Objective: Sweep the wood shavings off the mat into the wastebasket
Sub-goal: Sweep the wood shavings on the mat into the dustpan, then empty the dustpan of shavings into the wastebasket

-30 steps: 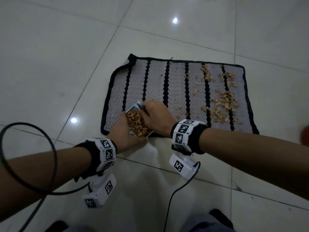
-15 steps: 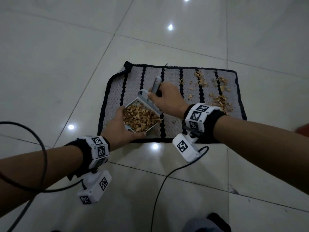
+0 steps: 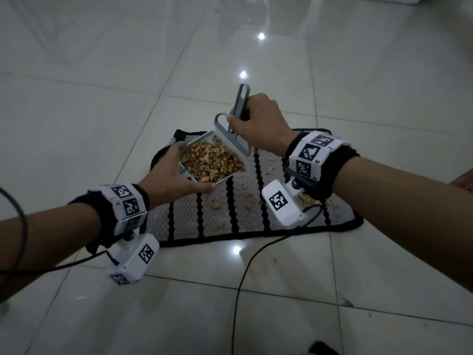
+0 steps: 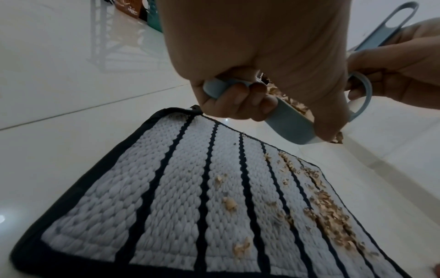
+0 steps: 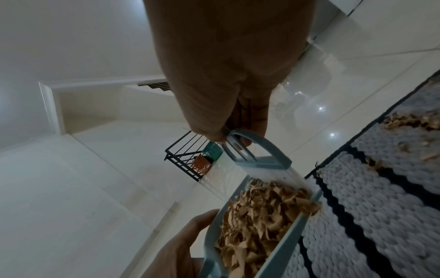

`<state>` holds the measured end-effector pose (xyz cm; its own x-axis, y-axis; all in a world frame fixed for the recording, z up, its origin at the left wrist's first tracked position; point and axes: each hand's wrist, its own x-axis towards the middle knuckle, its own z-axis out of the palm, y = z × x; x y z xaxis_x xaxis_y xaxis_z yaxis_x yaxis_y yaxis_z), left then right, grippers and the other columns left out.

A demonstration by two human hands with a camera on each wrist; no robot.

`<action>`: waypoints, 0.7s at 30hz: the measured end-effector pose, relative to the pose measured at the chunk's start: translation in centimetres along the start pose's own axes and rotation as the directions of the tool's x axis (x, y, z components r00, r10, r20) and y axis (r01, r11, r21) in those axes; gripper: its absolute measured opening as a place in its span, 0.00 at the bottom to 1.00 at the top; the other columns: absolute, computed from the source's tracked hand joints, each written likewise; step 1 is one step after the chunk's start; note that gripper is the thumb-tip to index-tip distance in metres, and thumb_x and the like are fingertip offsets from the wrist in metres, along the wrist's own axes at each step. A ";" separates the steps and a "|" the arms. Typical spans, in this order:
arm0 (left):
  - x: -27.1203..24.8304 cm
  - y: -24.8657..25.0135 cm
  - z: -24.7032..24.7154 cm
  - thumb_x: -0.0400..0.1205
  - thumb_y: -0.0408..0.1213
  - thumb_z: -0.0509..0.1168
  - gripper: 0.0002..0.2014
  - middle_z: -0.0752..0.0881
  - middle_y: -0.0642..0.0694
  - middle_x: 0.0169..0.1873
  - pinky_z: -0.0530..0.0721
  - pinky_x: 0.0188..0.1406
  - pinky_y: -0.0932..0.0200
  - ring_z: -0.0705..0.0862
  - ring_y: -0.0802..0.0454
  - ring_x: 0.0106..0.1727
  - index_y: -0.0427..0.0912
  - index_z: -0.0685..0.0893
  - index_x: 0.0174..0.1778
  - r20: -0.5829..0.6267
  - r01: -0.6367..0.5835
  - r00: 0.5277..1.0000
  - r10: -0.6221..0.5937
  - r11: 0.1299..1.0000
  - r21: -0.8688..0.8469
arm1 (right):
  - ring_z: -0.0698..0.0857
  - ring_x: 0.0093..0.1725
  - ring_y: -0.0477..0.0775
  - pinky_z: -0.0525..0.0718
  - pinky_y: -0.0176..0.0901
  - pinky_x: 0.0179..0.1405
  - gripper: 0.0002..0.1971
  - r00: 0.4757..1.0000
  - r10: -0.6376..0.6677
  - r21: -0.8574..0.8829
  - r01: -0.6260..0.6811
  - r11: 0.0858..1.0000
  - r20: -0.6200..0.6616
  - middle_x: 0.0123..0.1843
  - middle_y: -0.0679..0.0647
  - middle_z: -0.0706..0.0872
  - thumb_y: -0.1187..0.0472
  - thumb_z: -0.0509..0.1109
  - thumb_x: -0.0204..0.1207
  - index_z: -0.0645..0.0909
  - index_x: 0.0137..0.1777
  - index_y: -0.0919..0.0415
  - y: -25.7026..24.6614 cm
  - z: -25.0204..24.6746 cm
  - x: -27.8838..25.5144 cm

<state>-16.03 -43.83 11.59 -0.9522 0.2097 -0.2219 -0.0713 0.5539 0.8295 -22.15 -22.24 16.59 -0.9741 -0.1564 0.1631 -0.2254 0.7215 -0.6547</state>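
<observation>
Glossy tile floor [image 3: 102, 98], knitted cloth mat [image 3: 197, 221]

A glossy pale tiled floor [image 3: 102, 124] is seen, with ceiling lights reflected in it. A grey woven mat [image 3: 194, 221] with black stripes and black edging is laid flat on the tiles. Loose wood shavings [image 4: 333, 216] are scattered over the mat's right part. A black cable [image 3: 245, 272] is trailed across the floor near the mat's near edge.

Glossy pale tiled floor [image 3: 102, 124], perhaps white
</observation>
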 end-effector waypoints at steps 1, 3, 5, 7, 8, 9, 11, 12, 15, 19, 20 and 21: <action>0.1 0.6 0.0 0.62 0.47 0.86 0.54 0.77 0.55 0.67 0.79 0.68 0.55 0.80 0.56 0.66 0.50 0.62 0.80 0.007 -0.005 1.000 0.005 1.000 0.007 | 0.88 0.33 0.60 0.82 0.44 0.30 0.21 1.000 0.001 -0.013 -0.001 1.000 -0.008 0.35 0.66 0.89 0.53 0.70 0.80 0.84 0.41 0.75 0.1 -0.6 -0.2; 0.4 2.1 0.2 0.60 0.50 0.86 0.55 0.78 0.55 0.66 0.81 0.67 0.55 0.81 0.57 0.64 0.49 0.63 0.80 0.034 -0.015 0.999 0.014 1.000 0.028 | 0.89 0.35 0.63 0.86 0.50 0.35 0.21 1.000 0.009 -0.027 -0.010 1.000 -0.023 0.36 0.67 0.89 0.53 0.70 0.80 0.85 0.42 0.75 0.3 -2.1 -0.7; 0.7 4.1 0.6 0.57 0.53 0.86 0.57 0.79 0.55 0.66 0.81 0.65 0.58 0.81 0.58 0.63 0.49 0.63 0.80 0.077 -0.031 0.997 0.027 0.998 0.057 | 0.89 0.35 0.63 0.86 0.51 0.35 0.21 0.999 0.016 -0.034 -0.018 0.999 -0.042 0.36 0.67 0.89 0.53 0.70 0.81 0.85 0.42 0.76 0.6 -4.0 -1.2; 1.4 6.4 1.1 0.57 0.54 0.86 0.58 0.79 0.55 0.65 0.81 0.61 0.61 0.82 0.58 0.62 0.48 0.62 0.81 0.116 -0.049 0.992 0.039 0.996 0.078 | 0.89 0.36 0.64 0.86 0.51 0.35 0.21 0.997 0.029 -0.047 -0.032 0.998 -0.066 0.37 0.68 0.89 0.54 0.70 0.80 0.85 0.41 0.76 1.2 -6.3 -1.8; 1.7 7.6 1.4 0.57 0.53 0.86 0.58 0.79 0.55 0.64 0.82 0.60 0.60 0.82 0.58 0.61 0.48 0.62 0.81 0.134 -0.056 0.990 0.044 0.995 0.082 | 0.89 0.36 0.65 0.87 0.53 0.37 0.21 0.996 0.039 -0.056 -0.043 0.998 -0.079 0.37 0.68 0.89 0.54 0.70 0.80 0.85 0.42 0.76 1.6 -7.6 -2.0; 2.0 9.0 1.7 0.57 0.53 0.86 0.58 0.80 0.54 0.64 0.82 0.61 0.58 0.83 0.56 0.61 0.49 0.62 0.81 0.151 -0.064 0.987 0.051 0.994 0.086 | 0.89 0.37 0.65 0.88 0.56 0.39 0.20 0.994 0.050 -0.059 -0.056 0.997 -0.093 0.38 0.68 0.89 0.54 0.70 0.80 0.85 0.43 0.76 1.9 -9.1 -2.3; 2.9 11.8 2.8 0.55 0.54 0.86 0.59 0.81 0.54 0.63 0.84 0.62 0.55 0.84 0.54 0.60 0.49 0.62 0.81 0.183 -0.095 0.980 0.077 0.991 0.093 | 0.90 0.37 0.62 0.89 0.59 0.41 0.19 0.989 0.081 -0.042 -0.086 0.995 -0.127 0.37 0.66 0.90 0.55 0.71 0.79 0.86 0.44 0.75 2.7 -12.3 -2.8; 3.3 13.3 3.4 0.55 0.55 0.86 0.59 0.81 0.54 0.62 0.86 0.58 0.56 0.85 0.54 0.59 0.49 0.63 0.80 0.197 -0.115 0.976 0.094 0.989 0.098 | 0.90 0.37 0.60 0.90 0.59 0.41 0.18 0.984 0.099 -0.031 -0.105 0.994 -0.149 0.37 0.64 0.91 0.55 0.71 0.79 0.86 0.44 0.75 3.2 -14.0 -2.9; 5.0 18.4 5.8 0.59 0.52 0.86 0.54 0.81 0.54 0.60 0.80 0.32 0.72 0.82 0.61 0.48 0.50 0.64 0.79 0.225 -0.178 0.963 0.148 0.976 0.122 | 0.91 0.38 0.55 0.91 0.58 0.41 0.16 0.960 0.154 -0.012 -0.161 0.987 -0.233 0.38 0.59 0.92 0.55 0.73 0.78 0.87 0.43 0.71 4.7 -19.4 -3.8; 7.2 25.6 10.7 0.64 0.47 0.85 0.50 0.83 0.51 0.50 0.76 0.20 0.75 0.78 0.61 0.34 0.48 0.65 0.79 0.307 -0.225 0.934 0.182 0.968 0.110 | 0.92 0.36 0.51 0.92 0.55 0.41 0.12 0.905 0.226 -0.005 -0.245 0.970 -0.360 0.37 0.57 0.92 0.56 0.73 0.77 0.89 0.42 0.67 8.1 -26.6 -6.3; 7.6 27.3 12.2 0.66 0.45 0.84 0.48 0.81 0.52 0.45 0.74 0.15 0.74 0.75 0.61 0.30 0.48 0.65 0.79 0.327 -0.227 0.928 0.180 0.967 0.112 | 0.92 0.35 0.51 0.92 0.54 0.41 0.12 0.885 0.251 0.004 -0.271 0.963 -0.391 0.37 0.57 0.92 0.57 0.73 0.77 0.89 0.42 0.67 9.3 -28.4 -7.1; 7.9 29.0 13.7 0.66 0.46 0.84 0.48 0.80 0.52 0.43 0.73 0.13 0.71 0.74 0.59 0.27 0.49 0.65 0.79 0.347 -0.234 0.920 0.181 0.965 0.117 | 0.92 0.35 0.52 0.93 0.55 0.40 0.11 0.867 0.273 0.013 -0.294 0.956 -0.417 0.37 0.57 0.92 0.57 0.73 0.77 0.89 0.42 0.67 10.4 -30.1 -7.9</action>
<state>-21.55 -15.08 26.84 -0.7865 0.5726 -0.2316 0.1886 0.5797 0.7927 -16.32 6.84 30.70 -0.8995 0.3427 0.2709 0.0709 0.7265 -0.6835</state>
